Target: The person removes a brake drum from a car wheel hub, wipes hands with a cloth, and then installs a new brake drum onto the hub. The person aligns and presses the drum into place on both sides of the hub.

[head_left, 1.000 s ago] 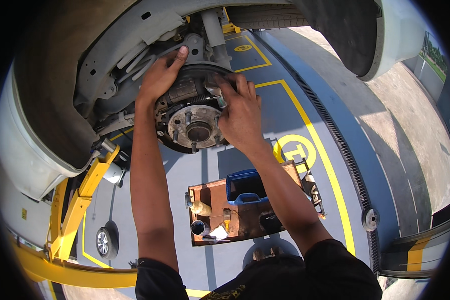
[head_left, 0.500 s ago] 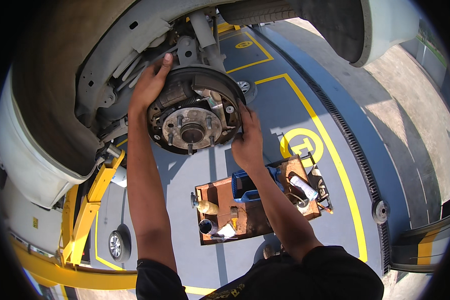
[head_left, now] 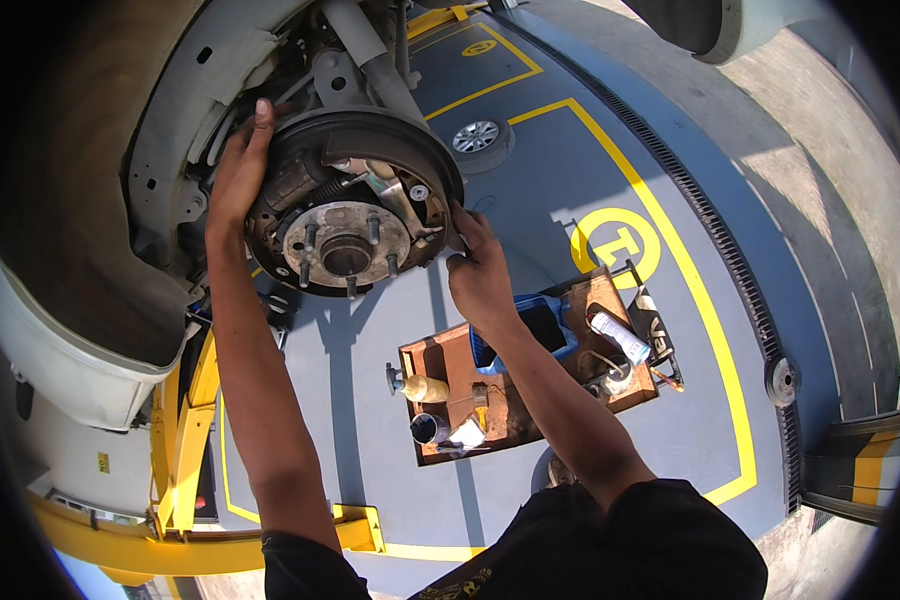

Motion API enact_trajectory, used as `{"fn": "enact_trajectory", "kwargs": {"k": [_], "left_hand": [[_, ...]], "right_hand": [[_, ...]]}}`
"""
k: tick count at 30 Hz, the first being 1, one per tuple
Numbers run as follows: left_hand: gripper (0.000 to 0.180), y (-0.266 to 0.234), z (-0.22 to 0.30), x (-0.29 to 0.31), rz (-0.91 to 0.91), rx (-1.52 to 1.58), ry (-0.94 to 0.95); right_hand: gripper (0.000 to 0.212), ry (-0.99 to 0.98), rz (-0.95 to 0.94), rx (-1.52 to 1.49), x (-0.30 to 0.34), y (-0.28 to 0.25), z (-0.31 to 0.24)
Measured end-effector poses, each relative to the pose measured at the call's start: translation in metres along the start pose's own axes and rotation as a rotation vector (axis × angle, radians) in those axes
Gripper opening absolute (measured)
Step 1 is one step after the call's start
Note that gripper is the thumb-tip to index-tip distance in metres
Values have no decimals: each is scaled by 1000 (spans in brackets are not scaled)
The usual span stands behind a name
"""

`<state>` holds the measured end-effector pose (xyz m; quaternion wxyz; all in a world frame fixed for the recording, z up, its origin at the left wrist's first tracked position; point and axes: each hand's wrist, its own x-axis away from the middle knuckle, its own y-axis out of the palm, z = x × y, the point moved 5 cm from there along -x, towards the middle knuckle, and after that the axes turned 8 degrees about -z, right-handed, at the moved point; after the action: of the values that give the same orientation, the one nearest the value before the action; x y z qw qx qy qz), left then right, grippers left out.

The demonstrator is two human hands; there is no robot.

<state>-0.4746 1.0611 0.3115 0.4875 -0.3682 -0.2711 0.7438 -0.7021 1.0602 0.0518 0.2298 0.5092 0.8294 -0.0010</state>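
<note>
A drum brake assembly with its drum off hangs in the wheel arch, its hub and several studs facing me. Curved brake shoes and a spring sit inside the dark round backing plate. My left hand cups the plate's left rim, thumb pointing up and the other fingers partly hidden behind it. At the right rim, my right hand has its fingers curled round the edge, with the fingertips out of sight behind the plate.
Below stands a brown tool cart with a blue bin, a spray can, a pump bottle and a brush. A wheel lies on the floor beyond the brake. Yellow lift arms stand at lower left.
My view has shifted, so the brake and both hands appear farther left and the cart slightly higher and to the right. Both hands stay at the plate's rim. More of the floor wheel shows.
</note>
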Motion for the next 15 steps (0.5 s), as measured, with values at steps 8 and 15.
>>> {"fn": "enact_trajectory", "kwargs": {"k": [8,15], "left_hand": [[92,3,13,7,80,-79,28],[95,7,17,9,67,-97,74]], "right_hand": [[81,74,41,-264,9,13,16],[82,-40,72,-158,5,10,10]]}}
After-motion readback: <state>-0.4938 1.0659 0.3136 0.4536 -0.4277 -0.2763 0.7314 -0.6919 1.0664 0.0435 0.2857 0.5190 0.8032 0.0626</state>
